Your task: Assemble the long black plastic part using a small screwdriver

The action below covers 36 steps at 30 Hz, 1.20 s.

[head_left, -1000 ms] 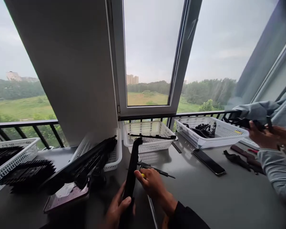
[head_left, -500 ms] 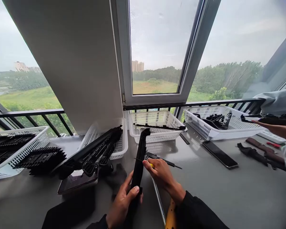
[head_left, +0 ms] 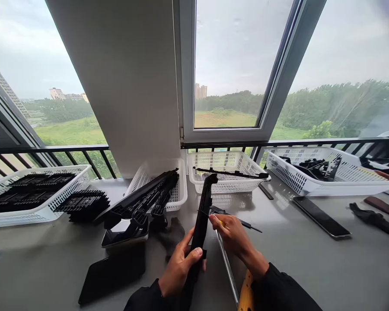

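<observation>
The left hand is closed around a black strip, thumb on top, the strip slanting away from the person between the two hands. The right hand, just right of the strip, pinches a small tool by its yellow grip; its thin tip lies across the strip, though whether it touches cannot be told. Also right of the strip are a metal rod and a yellow handle, and, well apart, a phone. Beyond the strip, a thin part rests across a white basket. Left of the strip, long black parts lean out of another basket, with a black slab nearer the person.
</observation>
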Motion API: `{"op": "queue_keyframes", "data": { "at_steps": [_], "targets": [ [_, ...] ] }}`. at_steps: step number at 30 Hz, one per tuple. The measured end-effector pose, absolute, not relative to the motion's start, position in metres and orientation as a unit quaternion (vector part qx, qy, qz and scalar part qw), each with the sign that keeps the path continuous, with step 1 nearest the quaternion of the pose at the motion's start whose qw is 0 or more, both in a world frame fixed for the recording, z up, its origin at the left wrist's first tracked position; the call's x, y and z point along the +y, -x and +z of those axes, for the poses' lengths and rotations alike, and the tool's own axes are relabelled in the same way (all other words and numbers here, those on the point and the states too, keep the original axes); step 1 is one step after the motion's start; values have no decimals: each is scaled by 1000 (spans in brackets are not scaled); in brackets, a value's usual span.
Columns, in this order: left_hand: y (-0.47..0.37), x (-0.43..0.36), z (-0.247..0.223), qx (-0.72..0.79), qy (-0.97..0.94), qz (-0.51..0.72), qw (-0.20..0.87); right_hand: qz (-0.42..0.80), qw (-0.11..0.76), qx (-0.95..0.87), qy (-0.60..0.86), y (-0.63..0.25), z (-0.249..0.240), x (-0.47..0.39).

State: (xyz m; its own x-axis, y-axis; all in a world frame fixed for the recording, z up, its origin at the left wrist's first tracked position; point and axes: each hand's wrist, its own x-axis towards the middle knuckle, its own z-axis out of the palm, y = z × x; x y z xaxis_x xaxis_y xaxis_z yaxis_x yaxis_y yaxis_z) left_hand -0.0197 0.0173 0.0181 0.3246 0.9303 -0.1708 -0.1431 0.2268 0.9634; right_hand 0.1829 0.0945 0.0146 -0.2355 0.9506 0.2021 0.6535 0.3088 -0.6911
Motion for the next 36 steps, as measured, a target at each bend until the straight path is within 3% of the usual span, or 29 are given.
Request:
{"op": "queue_keyframes", "data": {
  "at_steps": [30, 32, 36],
  "targets": [
    [24, 12, 16, 389, -517, 406, 646, 304, 349, -731, 502, -186, 16, 88],
    [21, 10, 21, 354, -534, 400, 656, 346, 371, -708, 491, -182, 16, 87],
    [12, 9, 24, 319, -589, 384, 636, 576, 396, -549, 459, -176, 14, 84]
  ]
}}
